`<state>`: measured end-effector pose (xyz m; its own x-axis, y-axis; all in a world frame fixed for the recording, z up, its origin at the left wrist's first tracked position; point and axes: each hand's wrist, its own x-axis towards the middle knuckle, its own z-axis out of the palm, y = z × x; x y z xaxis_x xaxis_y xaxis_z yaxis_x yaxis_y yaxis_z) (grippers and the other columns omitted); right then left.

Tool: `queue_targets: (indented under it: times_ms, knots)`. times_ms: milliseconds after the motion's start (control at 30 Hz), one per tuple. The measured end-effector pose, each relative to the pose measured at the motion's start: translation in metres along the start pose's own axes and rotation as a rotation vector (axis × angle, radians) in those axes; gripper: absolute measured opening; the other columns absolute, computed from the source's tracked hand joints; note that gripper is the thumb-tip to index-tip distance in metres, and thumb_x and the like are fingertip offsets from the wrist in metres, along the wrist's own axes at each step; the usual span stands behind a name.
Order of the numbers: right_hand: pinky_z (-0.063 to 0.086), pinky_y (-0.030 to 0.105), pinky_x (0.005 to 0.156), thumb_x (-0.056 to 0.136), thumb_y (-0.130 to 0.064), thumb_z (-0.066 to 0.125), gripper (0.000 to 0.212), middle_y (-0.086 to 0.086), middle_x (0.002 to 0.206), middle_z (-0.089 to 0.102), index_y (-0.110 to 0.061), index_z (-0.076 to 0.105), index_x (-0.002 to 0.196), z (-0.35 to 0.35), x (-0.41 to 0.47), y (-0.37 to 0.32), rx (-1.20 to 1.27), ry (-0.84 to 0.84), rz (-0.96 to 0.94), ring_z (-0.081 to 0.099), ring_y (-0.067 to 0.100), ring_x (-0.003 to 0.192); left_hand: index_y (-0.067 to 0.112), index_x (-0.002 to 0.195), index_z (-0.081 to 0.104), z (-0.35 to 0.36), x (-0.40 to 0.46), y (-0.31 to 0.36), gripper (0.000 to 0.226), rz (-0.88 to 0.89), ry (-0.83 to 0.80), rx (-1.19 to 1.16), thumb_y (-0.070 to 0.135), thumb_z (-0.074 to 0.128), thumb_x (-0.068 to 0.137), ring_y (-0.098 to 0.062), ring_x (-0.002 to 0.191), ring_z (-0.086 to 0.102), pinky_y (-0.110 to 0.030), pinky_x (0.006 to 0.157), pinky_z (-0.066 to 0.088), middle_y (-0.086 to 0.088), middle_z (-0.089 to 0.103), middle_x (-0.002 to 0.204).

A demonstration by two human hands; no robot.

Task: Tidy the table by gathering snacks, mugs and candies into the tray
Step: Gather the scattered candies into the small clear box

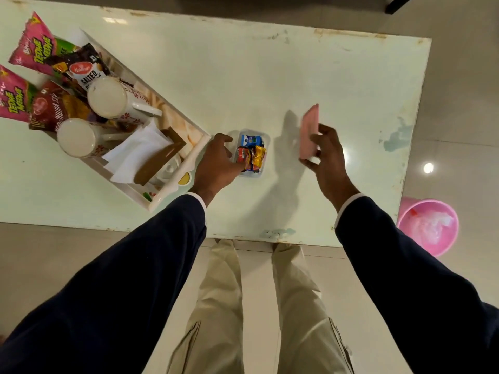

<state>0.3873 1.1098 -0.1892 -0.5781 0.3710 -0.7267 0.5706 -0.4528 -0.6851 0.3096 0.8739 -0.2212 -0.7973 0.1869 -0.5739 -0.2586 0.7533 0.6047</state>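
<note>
Candy box point(252, 153) sits just right of tray point(172, 182), left hand point(218, 160) fingers curled on it; right hand point(322, 155) pinches pink lid point(309, 133).

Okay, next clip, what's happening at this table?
A person is tidying a table. The left hand grips a small clear box of candies beside the tray, which already holds snack packets and two mugs. The right hand holds a pink lid raised above the table.
</note>
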Motion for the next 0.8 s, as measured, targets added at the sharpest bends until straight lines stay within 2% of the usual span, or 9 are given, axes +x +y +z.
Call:
queue_targets:
  times_ms: [100,200,267,333,433,500,600,700,800]
  knots:
    - [0.059,0.045,0.082,0.095,-0.014,0.05,0.025,0.017,0.116,0.063,-0.014,0.058,0.118,0.01,-0.016,0.007,0.252,-0.053,0.073,0.069,0.036,0.102,0.021,0.129,0.053,-0.005,-0.002,0.002,0.049,-0.012,0.002,-0.141,0.031,0.075,0.086,-0.016,0.099,0.063,-0.022,0.072,0.051,-0.002,0.063,0.113]
    - [0.056,0.039,0.081,0.096,-0.011,0.053,0.013,0.007,0.105,0.066,-0.015,0.061,0.106,0.03,-0.026,0.016,0.174,0.011,0.094,0.067,0.027,0.096,0.021,0.122,0.058,-0.011,-0.003,0.005,0.029,-0.018,0.023,-0.217,0.022,0.065,0.094,-0.019,0.102,0.066,-0.015,0.069,0.049,0.001,0.064,0.108]
    - [0.052,0.036,0.08,0.092,-0.008,0.059,0.01,0.005,0.103,0.068,-0.015,0.06,0.1,0.043,-0.031,0.022,0.109,0.018,0.13,0.066,0.025,0.094,0.023,0.116,0.06,-0.015,-0.002,0.007,0.02,-0.025,0.045,-0.241,0.017,0.061,0.097,-0.024,0.101,0.069,-0.025,0.076,0.055,0.002,0.064,0.103]
    - [0.055,0.033,0.073,0.09,-0.005,0.065,0.025,0.009,0.109,0.068,-0.012,0.055,0.111,0.053,-0.035,0.028,0.061,0.031,0.145,0.068,0.027,0.095,0.024,0.115,0.061,-0.018,-0.001,0.008,0.018,-0.029,0.038,-0.254,0.017,0.06,0.098,-0.026,0.097,0.07,-0.034,0.082,0.058,0.004,0.064,0.099]
    - [0.06,0.027,0.063,0.087,-0.009,0.071,0.04,0.008,0.106,0.067,-0.018,0.05,0.12,0.065,-0.038,0.036,-0.129,0.077,0.068,0.071,0.023,0.089,0.021,0.121,0.065,-0.018,0.0,0.007,0.023,0.016,0.004,-0.189,0.023,0.063,0.098,-0.015,0.089,0.068,-0.024,0.076,0.055,0.012,0.063,0.094]
    - [0.06,0.027,0.062,0.088,-0.02,0.07,0.036,0.001,0.094,0.067,-0.022,0.053,0.12,0.07,-0.037,0.039,-0.326,0.138,-0.012,0.071,0.018,0.084,0.02,0.12,0.068,-0.019,0.001,0.007,0.027,0.049,-0.012,-0.134,0.028,0.068,0.095,-0.006,0.083,0.064,-0.018,0.072,0.048,0.016,0.062,0.089]
    - [0.052,0.025,0.064,0.094,-0.034,0.063,0.03,-0.005,0.087,0.07,-0.017,0.064,0.118,0.076,-0.033,0.038,-0.654,0.15,-0.09,0.068,0.018,0.082,0.019,0.12,0.07,-0.018,0.001,0.008,0.036,0.06,-0.012,-0.087,0.031,0.078,0.087,-0.007,0.079,0.063,-0.017,0.07,0.046,0.009,0.066,0.091]
    - [0.049,0.029,0.064,0.101,-0.042,0.049,0.032,-0.001,0.086,0.07,-0.019,0.069,0.093,0.08,-0.032,0.039,-0.849,0.134,-0.067,0.064,0.022,0.077,0.016,0.122,0.071,-0.018,0.002,0.009,0.04,0.066,0.009,-0.06,0.028,0.081,0.085,-0.011,0.083,0.064,-0.02,0.075,0.048,0.006,0.068,0.095]
    - [0.034,0.027,0.052,0.104,-0.041,0.043,0.049,-0.004,0.063,0.055,-0.02,0.048,0.061,0.081,-0.031,0.039,-0.926,0.151,-0.042,0.053,0.021,0.061,0.014,0.127,0.07,-0.019,0.001,0.009,0.04,0.093,0.005,-0.022,0.026,0.077,0.089,-0.018,0.094,0.067,-0.029,0.086,0.053,-0.001,0.073,0.104]
